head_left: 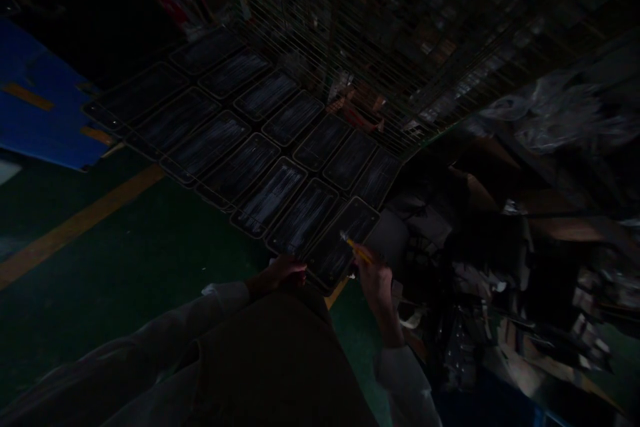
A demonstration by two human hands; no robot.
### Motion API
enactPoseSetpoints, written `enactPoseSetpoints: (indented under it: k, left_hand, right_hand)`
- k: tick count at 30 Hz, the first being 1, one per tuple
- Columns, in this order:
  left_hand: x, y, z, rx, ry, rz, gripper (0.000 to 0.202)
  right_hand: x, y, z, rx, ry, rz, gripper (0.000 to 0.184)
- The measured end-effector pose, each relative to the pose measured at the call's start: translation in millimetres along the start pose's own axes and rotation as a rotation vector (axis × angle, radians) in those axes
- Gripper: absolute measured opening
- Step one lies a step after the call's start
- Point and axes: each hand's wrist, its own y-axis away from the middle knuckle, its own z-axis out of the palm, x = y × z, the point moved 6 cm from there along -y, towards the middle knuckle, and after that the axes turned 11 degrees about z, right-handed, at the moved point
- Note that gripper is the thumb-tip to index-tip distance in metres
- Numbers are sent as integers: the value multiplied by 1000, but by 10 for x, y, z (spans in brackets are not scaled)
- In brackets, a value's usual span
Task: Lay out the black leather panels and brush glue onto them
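My right hand (376, 278) is closed around a yellow-handled brush (361, 252), its pale tip on a dark rectangular panel (340, 247) with rounded corners and a lighter rim. Faint whitish streaks mark that panel's face. At the panel's near left corner my left hand (286, 271) is closed on the edge; part of its grip is hidden. Beyond lie several similar panels in two rows, many with white streaks, such as the streaked panel (273, 193) nearby.
Wire mesh (320, 27) rises behind the panels. Clear plastic bags (545, 113) and mixed dark items pile up on the right. A blue surface (45, 107) stands at left. Yellow tape (85, 220) crosses the green floor (150, 247). The scene is very dim.
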Motion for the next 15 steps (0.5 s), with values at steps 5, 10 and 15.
enactPoseSetpoints:
  k: [5, 10, 15]
  left_hand:
    - [5, -1, 0, -13, -28, 49, 39]
    - [55, 55, 14, -9, 3, 80, 40]
    - [105, 87, 30, -36, -6, 79, 41]
  right_hand:
    - [63, -765, -19, 113, 102, -25, 35]
    - [13, -585, 316, -13, 156, -54, 32]
    - [-118, 289, 529, -178, 62, -80, 27]
